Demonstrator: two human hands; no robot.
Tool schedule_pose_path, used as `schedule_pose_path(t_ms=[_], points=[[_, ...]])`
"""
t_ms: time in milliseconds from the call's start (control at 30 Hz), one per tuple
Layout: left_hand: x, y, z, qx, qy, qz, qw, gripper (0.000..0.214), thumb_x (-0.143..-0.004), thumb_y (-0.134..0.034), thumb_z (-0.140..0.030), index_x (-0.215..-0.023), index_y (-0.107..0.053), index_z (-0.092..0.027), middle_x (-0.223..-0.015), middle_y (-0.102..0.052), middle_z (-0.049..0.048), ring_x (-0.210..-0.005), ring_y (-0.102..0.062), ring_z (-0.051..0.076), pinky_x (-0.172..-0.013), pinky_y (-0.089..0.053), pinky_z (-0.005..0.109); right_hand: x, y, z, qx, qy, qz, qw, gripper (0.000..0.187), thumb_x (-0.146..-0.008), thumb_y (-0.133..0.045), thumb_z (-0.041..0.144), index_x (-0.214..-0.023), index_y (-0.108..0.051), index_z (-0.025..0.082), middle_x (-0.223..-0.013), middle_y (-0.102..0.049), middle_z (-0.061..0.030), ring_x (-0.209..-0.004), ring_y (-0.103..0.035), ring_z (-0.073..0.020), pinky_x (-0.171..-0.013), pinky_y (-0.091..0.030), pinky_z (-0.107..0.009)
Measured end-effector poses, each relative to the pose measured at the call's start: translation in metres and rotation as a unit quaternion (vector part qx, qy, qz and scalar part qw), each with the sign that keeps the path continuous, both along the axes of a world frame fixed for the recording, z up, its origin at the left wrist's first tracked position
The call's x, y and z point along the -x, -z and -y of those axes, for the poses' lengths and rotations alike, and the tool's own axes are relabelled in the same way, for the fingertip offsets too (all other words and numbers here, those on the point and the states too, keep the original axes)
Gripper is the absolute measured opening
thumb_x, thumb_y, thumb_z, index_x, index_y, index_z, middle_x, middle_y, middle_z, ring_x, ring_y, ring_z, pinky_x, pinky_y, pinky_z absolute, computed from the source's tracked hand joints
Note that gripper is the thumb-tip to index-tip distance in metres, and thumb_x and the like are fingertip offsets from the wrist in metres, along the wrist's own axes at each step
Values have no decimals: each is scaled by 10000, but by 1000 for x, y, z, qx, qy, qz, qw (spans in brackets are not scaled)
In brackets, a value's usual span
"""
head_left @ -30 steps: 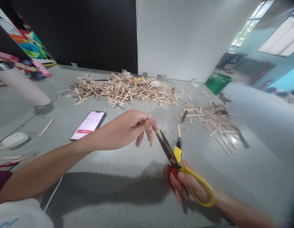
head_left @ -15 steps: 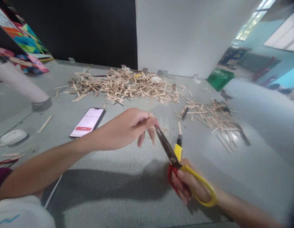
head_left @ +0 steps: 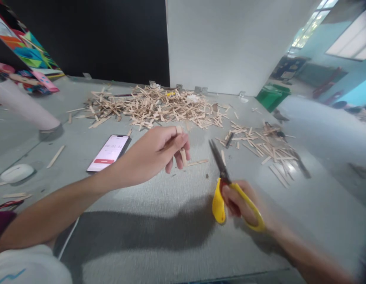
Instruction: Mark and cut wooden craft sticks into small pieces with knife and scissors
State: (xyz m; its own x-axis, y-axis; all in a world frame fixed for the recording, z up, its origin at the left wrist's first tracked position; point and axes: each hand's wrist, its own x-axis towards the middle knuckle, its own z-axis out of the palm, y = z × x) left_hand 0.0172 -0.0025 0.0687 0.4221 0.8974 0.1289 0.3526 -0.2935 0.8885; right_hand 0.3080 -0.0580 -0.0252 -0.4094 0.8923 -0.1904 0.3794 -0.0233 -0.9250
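Observation:
My left hand (head_left: 162, 154) is closed over the middle of the table, pinching a short wooden craft stick (head_left: 183, 156) between thumb and fingers. The stick points downward, and part of it is hidden by the fingers. My right hand (head_left: 240, 199), partly blurred, grips a pair of scissors (head_left: 223, 173) with yellow and red handles. Their dark blades point up and away, close together and apart from the left hand. A loose stick (head_left: 197, 162) lies just right of my left fingers. Another stick (head_left: 223, 157) lies beside the blades.
A large heap of wooden sticks (head_left: 159, 106) lies at the back, with a smaller scatter (head_left: 268, 146) on the right. A phone (head_left: 109, 153) showing a timer lies left of my hand. Further left are a white mouse (head_left: 17, 172) and a pale tumbler (head_left: 26, 104). A green bin (head_left: 271, 96) stands beyond.
The scissors have pulled away from the left hand to the right, and their blades now point more upward. My left hand has risen slightly, still pinching the stick.

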Motion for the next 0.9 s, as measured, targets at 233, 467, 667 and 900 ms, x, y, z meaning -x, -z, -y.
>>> schedule_pose_path(t_ms=[233, 467, 667, 900], points=[[18, -18, 4, -150, -108, 15, 983, 170, -995, -729, -312, -1020, -567, -270, -889, -789, 6, -696, -759, 168, -483, -545, 270, -38, -28, -55, -171, 114, 474, 856, 514, -927, -667, 678, -701, -583, 224, -665, -649, -46, -621, -542, -195, -585, -307, -310], [20, -12, -30, -222, -119, -58, 966, 227, -978, -723, -405, -837, -640, -247, -779, -766, 0, -626, -709, 144, -535, -502, 282, -63, -7, -78, -99, 122, 570, 806, 509, -961, -623, 602, -1030, -777, 121, -1014, -796, -241, -908, -754, -367, -646, -403, -360], [18, 49, -98, -164, -145, -256, 942, 176, -928, -764, -338, -975, -736, -171, -1032, -804, 111, -842, -738, 242, -859, -574, 410, -78, 7, -84, -96, 94, 567, 813, 484, -942, -697, 567, -1105, -767, 116, -1094, -797, -234, -980, -766, -374, -636, -395, -350], [-17, 111, -82, -135, -10, -291, 947, 134, -937, -796, -328, -953, -823, -197, -971, -795, 86, -896, -728, 247, -897, -548, 368, -81, 6, -85, -85, 95, 570, 812, 499, -950, -708, 570, -1137, -759, 110, -1111, -798, -230, -1003, -765, -366, -641, -400, -337]])
